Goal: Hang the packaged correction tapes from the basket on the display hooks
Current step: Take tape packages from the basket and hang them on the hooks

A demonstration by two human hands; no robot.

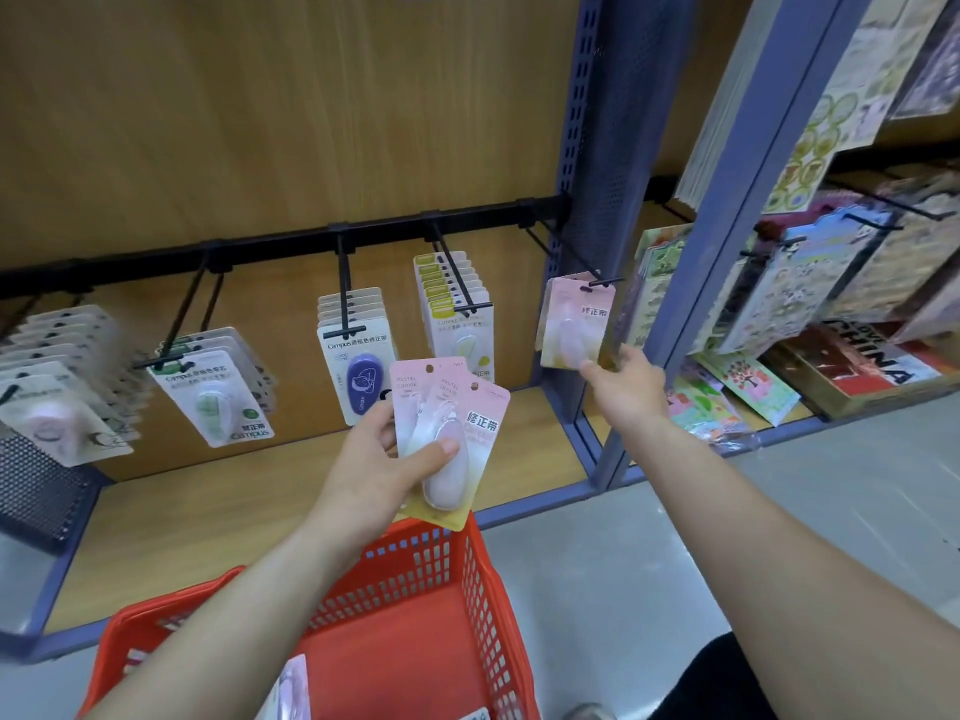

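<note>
My left hand (374, 470) grips two pink packaged correction tapes (452, 433) above the red basket (483, 605), thumb pressed on the front blister. My right hand (626, 381) pinches the bottom edge of another pink correction tape pack (576, 324), which hangs at the tip of the rightmost display hook (582, 262). In the basket's near corner lies one more pack (291, 688), partly cut off by the frame. The black hook rail (291, 241) carries other hooks with green, purple and yellow tape packs.
A blue metal upright (592, 200) stands just right of the hook. Beyond it hang sticker sheets and cards (795, 283). A black mesh holder (41, 491) sits on the wooden shelf at left. Grey floor lies to the right of the basket.
</note>
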